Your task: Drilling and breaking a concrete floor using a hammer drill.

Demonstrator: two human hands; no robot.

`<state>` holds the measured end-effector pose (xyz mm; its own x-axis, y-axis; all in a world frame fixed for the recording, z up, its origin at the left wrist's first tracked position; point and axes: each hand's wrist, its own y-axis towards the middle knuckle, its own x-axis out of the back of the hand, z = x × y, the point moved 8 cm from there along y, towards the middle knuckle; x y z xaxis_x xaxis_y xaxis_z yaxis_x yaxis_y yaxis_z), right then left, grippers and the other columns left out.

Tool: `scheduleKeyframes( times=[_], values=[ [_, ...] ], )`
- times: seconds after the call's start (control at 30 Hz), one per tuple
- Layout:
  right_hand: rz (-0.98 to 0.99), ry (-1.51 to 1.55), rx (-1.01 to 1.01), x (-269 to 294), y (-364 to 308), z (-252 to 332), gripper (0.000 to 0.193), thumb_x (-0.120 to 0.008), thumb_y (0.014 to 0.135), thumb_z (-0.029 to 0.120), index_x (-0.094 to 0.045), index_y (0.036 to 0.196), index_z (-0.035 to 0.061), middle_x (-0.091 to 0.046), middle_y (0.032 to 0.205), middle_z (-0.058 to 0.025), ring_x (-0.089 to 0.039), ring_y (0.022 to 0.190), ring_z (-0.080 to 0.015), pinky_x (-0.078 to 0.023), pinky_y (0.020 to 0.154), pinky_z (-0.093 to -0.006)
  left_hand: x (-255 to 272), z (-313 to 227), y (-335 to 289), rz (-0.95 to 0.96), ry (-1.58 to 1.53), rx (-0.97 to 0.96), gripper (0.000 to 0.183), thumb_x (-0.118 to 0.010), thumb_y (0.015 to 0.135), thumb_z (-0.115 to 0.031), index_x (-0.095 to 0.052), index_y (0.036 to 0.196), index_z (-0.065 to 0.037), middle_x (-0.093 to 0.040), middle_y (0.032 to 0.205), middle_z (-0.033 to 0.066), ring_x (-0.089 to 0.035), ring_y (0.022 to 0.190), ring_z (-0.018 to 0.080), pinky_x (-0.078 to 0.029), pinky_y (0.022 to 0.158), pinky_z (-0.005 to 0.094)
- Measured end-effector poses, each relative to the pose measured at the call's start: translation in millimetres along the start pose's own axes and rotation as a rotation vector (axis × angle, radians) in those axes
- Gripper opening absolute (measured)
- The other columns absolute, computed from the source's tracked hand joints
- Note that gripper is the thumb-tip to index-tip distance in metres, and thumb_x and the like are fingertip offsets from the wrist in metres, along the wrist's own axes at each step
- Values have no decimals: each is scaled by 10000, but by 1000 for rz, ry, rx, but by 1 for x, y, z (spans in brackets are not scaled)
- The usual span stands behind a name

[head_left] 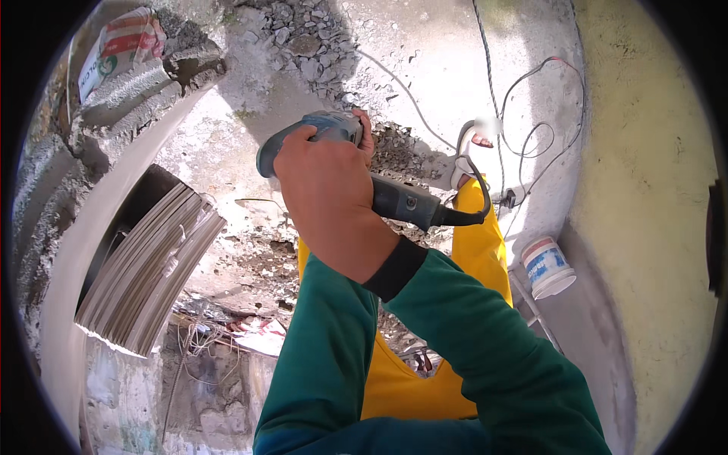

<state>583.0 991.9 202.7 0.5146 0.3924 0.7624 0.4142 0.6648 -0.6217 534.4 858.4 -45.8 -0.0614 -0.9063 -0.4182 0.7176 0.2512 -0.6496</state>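
A teal and dark grey corded power tool, apparently an angle grinder (pixel 402 201), is held out in front of me, its head toward the left and its cord trailing off to the right. My right hand (pixel 326 182) reaches across and is closed over the tool near its head. My left arm (pixel 318 341) runs up beneath the right wrist, and its hand is hidden behind the right hand and the tool. Some fingertips show past the tool's far side; whose they are is unclear. No disc can be made out.
Grey rubble (pixel 303 45) lies on the ground ahead. A stack of thin sheets (pixel 152 265) stands at left, below a printed bag (pixel 121 45). Cables (pixel 523 144) loop at right, near a white and blue bucket (pixel 547 269) by the yellow wall (pixel 644 189). My yellow-trousered leg (pixel 481 243) is beneath.
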Motion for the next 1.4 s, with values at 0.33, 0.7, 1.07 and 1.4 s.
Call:
scheduleKeyframes(
  times=[0.33, 0.7, 1.07, 1.4],
  values=[
    [293, 291, -283, -26, -94, -115, 673, -724, 797, 330, -417, 1357, 120, -672, 818, -198, -682, 757, -386, -532, 642, -462, 21, -5, -19, -276, 764, 116, 377, -549, 908, -246, -522, 1191, 2, -591, 1112, 139, -611, 1027, 266, -519, 922, 426],
    [-10, 628, -417, -11, -246, -184, 733, -763, 752, 246, -423, 1373, 57, -676, 1021, -201, -690, 846, -375, -554, 718, -405, 52, 97, -99, -613, 971, 93, 444, -608, 828, -452, -593, 1037, -60, -655, 940, 112, -660, 864, 251, -544, 816, 380],
    [-114, 632, -400, -26, -222, -179, 783, -764, 684, 157, -420, 1383, 76, -669, 1048, -195, -681, 830, -365, -544, 693, -408, 50, 80, -72, -532, 1012, 127, 540, -616, 813, -497, -589, 1091, -35, -658, 971, 134, -662, 873, 244, -536, 828, 375],
    [-79, 540, -351, -52, -234, -132, 857, -752, 627, 71, -397, 1404, 6, -636, 828, -154, -654, 698, -335, -508, 587, -393, 53, 63, -72, -432, 1004, 223, 523, -555, 836, -445, -574, 1093, 10, -635, 960, 197, -637, 902, 335, -521, 841, 436]
  ],
)
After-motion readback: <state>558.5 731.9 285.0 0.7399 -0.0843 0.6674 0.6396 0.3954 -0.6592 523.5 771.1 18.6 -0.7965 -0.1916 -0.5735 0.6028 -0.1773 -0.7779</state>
